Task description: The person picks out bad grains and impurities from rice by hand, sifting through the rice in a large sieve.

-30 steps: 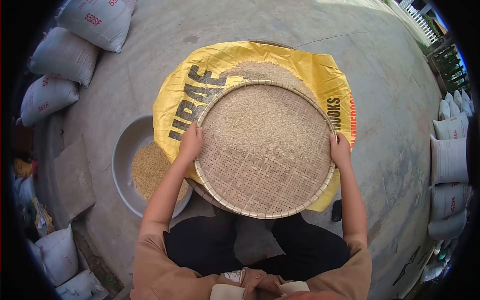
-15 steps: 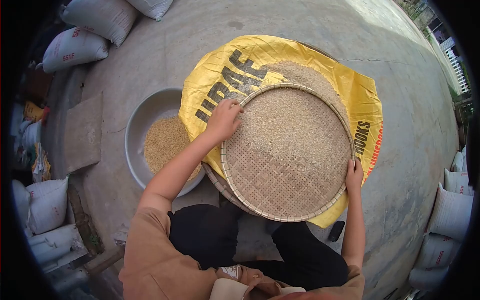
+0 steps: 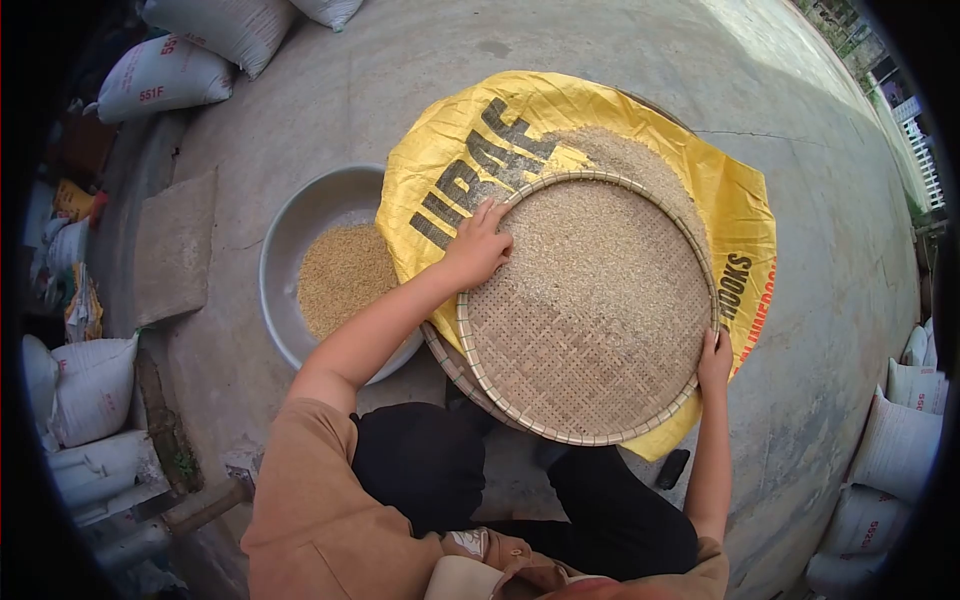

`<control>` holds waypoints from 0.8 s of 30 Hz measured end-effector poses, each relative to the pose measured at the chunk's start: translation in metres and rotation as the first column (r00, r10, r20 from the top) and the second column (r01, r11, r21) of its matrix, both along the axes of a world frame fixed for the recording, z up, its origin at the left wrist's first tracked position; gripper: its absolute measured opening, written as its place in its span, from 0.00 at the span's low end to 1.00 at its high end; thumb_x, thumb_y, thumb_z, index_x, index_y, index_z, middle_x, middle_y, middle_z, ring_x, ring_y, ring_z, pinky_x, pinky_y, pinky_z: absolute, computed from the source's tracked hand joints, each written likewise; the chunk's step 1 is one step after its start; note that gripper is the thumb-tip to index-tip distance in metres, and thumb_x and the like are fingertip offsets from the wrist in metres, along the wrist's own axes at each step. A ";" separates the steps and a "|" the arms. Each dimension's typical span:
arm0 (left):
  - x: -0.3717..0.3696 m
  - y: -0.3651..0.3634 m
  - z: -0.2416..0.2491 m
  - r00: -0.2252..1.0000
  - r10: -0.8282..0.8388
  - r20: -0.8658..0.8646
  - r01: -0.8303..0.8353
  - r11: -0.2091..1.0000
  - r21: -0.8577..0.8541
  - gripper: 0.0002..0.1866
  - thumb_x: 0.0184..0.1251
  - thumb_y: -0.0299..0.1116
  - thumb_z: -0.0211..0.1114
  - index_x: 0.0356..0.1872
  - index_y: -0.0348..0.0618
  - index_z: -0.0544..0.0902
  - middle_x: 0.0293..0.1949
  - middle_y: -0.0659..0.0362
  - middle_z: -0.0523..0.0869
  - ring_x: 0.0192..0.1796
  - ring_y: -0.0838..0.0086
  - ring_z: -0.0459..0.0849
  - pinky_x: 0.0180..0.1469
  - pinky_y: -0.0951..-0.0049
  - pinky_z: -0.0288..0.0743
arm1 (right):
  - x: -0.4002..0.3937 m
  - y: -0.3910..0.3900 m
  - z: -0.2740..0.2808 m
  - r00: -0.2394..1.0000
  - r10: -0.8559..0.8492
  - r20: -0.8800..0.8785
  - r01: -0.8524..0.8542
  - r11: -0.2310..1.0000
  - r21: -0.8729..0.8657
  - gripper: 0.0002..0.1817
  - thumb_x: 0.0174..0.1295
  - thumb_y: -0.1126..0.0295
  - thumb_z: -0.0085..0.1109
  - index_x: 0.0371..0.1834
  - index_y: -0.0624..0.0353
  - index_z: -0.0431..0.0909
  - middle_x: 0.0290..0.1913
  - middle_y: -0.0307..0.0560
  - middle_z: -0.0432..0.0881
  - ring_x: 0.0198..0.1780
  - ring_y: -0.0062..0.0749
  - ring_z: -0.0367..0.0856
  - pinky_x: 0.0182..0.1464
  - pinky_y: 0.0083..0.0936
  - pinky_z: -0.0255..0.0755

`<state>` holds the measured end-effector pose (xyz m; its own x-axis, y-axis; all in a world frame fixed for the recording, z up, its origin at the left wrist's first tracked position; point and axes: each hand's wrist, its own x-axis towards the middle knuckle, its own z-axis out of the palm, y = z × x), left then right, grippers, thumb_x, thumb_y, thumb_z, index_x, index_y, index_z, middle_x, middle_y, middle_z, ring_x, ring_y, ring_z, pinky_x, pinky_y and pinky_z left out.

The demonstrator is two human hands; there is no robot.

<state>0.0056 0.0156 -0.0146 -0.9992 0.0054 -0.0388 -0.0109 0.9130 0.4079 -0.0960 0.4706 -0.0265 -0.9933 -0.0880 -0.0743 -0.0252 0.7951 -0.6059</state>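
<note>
A round woven bamboo winnowing basket (image 3: 570, 390) lies tilted over a yellow sack (image 3: 745, 205), with pale grain (image 3: 590, 250) spread across its upper half. My left hand (image 3: 480, 246) is closed at the basket's upper left rim, fingers curled over the edge. On the lower right rim, my right hand (image 3: 714, 360) grips with the thumb on top and the other fingers mostly hidden beneath. More grain (image 3: 640, 155) lies on the sack beyond the far rim. Under the sack, part of a second woven basket (image 3: 455, 372) shows at the lower left.
Left of the sack stands a metal basin (image 3: 285, 225) holding golden grain (image 3: 345, 275). White filled sacks (image 3: 165, 78) lie at the upper left, with others (image 3: 900, 445) along the right. A small black object (image 3: 673, 468) rests on the concrete floor (image 3: 840, 290) near my right forearm.
The whole view has shifted slightly, so the basket, sack and basin appear a little further right. Both hands keep their places on the rim.
</note>
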 end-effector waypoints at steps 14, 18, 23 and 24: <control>0.003 -0.010 0.031 0.964 0.135 0.228 -0.254 0.717 0.649 0.06 0.63 0.29 0.60 0.37 0.39 0.75 0.40 0.55 0.82 0.47 0.67 0.81 0.49 0.68 0.75 | 0.000 0.001 -0.002 1.000 -0.015 -0.001 0.015 0.999 -0.034 0.18 0.65 0.63 0.51 0.50 0.68 0.72 0.37 0.56 0.80 0.38 0.38 0.78 0.44 0.30 0.70; 0.004 -0.012 0.035 0.942 0.142 0.303 -0.335 0.370 0.867 0.09 0.67 0.29 0.57 0.45 0.38 0.74 0.36 0.57 0.83 0.37 0.76 0.84 0.39 0.78 0.77 | 0.002 -0.002 0.001 1.000 -0.029 0.007 0.029 0.999 -0.044 0.18 0.65 0.63 0.51 0.50 0.68 0.72 0.37 0.55 0.79 0.38 0.37 0.78 0.44 0.29 0.70; 0.004 -0.012 0.042 0.887 0.065 0.458 -0.458 0.256 0.851 0.14 0.69 0.29 0.54 0.53 0.35 0.73 0.40 0.56 0.83 0.42 0.75 0.84 0.45 0.78 0.77 | 0.001 0.001 -0.002 1.000 -0.017 -0.009 0.016 0.999 -0.043 0.18 0.65 0.64 0.51 0.50 0.68 0.72 0.38 0.55 0.79 0.38 0.36 0.77 0.44 0.29 0.70; 0.004 -0.012 0.040 0.888 0.041 0.458 -0.454 0.247 0.856 0.14 0.69 0.29 0.54 0.53 0.35 0.73 0.41 0.56 0.83 0.43 0.75 0.84 0.46 0.78 0.78 | 0.001 0.001 -0.002 1.000 -0.016 -0.008 0.016 0.999 -0.044 0.18 0.65 0.64 0.51 0.50 0.68 0.72 0.38 0.55 0.79 0.38 0.36 0.77 0.44 0.29 0.70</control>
